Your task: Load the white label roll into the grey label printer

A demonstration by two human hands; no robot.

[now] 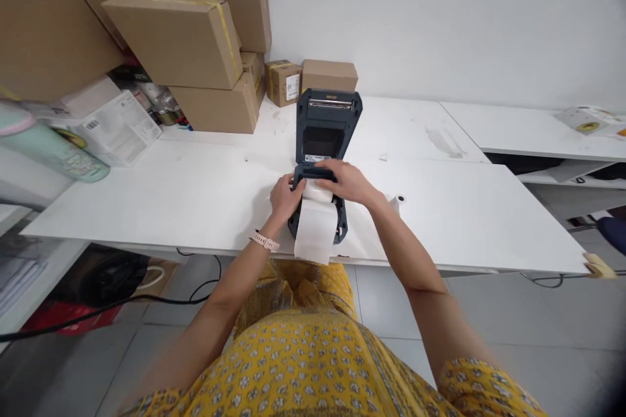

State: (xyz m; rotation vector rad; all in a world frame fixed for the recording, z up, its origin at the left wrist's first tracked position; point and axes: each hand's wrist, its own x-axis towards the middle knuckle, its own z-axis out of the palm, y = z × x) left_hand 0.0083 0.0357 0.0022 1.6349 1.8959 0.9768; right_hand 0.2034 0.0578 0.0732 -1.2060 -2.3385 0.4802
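Head camera: well to the left of the label printer [323,137], cardboard boxes [180,39] are stacked at the back of the white surface [195,195], with a white printed carton [117,127] in front of them. The left hand [286,199], a pale watch [264,241] on its wrist, rests at the printer's left side. Its fingers are curled against the casing and the paper's edge; whether they clamp anything cannot be told. The printer stands near the front edge of the surface, its lid raised upright. A strip of white label paper [315,231] runs out of it and hangs over the front edge of the surface. The right hand [345,182] lies over the top of the roll bay, fingers stretched out and pressed flat, gripping nothing. Just right of the printer sits a small white roll core [398,201]. Far to the right, a tape roll [587,125] lies on another surface.
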